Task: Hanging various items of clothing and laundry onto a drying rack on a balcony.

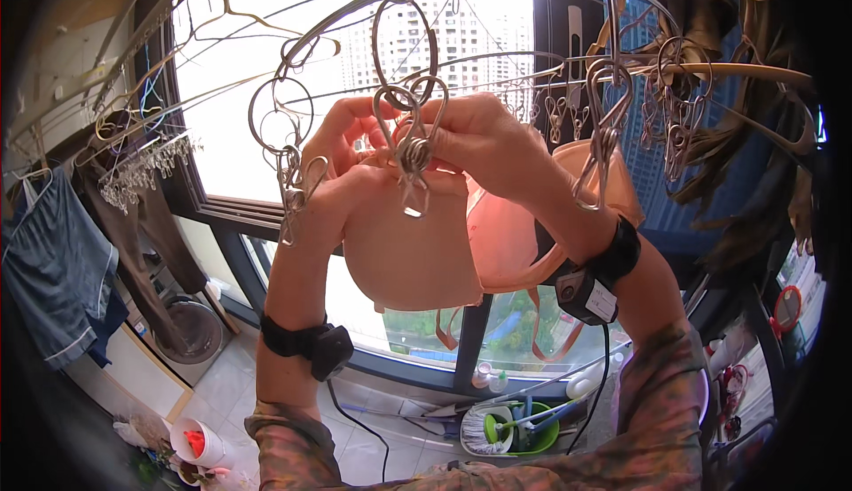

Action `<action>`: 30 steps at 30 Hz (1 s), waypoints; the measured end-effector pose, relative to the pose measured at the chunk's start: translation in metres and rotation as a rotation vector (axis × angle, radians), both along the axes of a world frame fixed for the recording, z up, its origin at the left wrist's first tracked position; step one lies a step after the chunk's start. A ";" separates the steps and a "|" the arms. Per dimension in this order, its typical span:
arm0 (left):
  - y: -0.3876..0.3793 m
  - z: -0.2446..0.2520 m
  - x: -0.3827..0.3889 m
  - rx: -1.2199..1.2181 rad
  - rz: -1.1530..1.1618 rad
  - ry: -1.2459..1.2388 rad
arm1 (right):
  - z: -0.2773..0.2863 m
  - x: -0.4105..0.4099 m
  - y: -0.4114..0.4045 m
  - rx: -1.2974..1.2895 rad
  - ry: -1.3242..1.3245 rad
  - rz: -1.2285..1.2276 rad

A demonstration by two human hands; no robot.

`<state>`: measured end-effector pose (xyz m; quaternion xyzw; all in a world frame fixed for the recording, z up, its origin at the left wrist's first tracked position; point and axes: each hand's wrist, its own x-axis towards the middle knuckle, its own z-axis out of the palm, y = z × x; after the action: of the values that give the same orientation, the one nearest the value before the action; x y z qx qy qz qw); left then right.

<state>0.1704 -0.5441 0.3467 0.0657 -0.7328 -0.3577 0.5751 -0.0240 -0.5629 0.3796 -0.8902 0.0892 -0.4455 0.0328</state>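
Note:
Both hands are raised to a round metal drying hanger [326, 22] with wire clothespins. My left hand [353, 135] grips the upper edge of a peach bra [409, 245], behind a wire clothespin [414, 152]. My right hand [469, 135] pinches near the same spot, its fingertips partly behind that clothespin. Whether the clothespin bites on the fabric I cannot tell. The bra's other cup [502, 231] hangs to the right, behind my right forearm, and its straps [552, 338] dangle below. More wire clothespins hang at the left [293, 185] and right [602, 138].
A window [259, 118] lies behind the hanger. Blue shorts [60, 265] and brown trousers [143, 225] hang at the left, above a washing machine [190, 331]. Dark garments [745, 92] hang at the right. A mop [486, 428] and a white bucket [200, 444] stand on the floor.

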 end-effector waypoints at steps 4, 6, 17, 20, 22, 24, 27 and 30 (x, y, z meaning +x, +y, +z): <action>-0.005 0.000 -0.010 0.045 0.057 0.001 | 0.003 -0.009 0.015 0.447 -0.100 -0.031; -0.003 -0.004 -0.009 0.034 0.003 0.016 | -0.003 -0.017 0.027 0.336 -0.171 -0.170; 0.020 -0.124 0.023 -0.464 0.781 0.364 | -0.229 -0.038 0.145 -0.040 0.007 0.165; 0.069 -0.147 0.024 -0.378 0.271 0.375 | -0.294 -0.057 0.147 0.623 -0.061 -0.167; 0.093 -0.144 0.009 -0.361 -0.056 0.085 | -0.315 -0.075 0.154 1.013 0.087 -0.352; 0.096 -0.106 -0.024 -0.435 -0.348 -0.330 | -0.349 -0.094 0.160 1.123 0.180 -0.385; 0.125 -0.115 -0.084 -0.241 -1.115 -0.003 | -0.373 -0.083 0.174 1.234 0.229 -0.281; 0.151 -0.126 -0.121 -0.096 -1.495 0.219 | -0.395 -0.072 0.177 1.208 0.157 -0.372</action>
<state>0.0499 -0.3930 0.2208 -0.5096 -0.5360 -0.6245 0.2512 -0.0965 -0.3858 -0.0158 -0.7144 0.4801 -0.2482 0.4444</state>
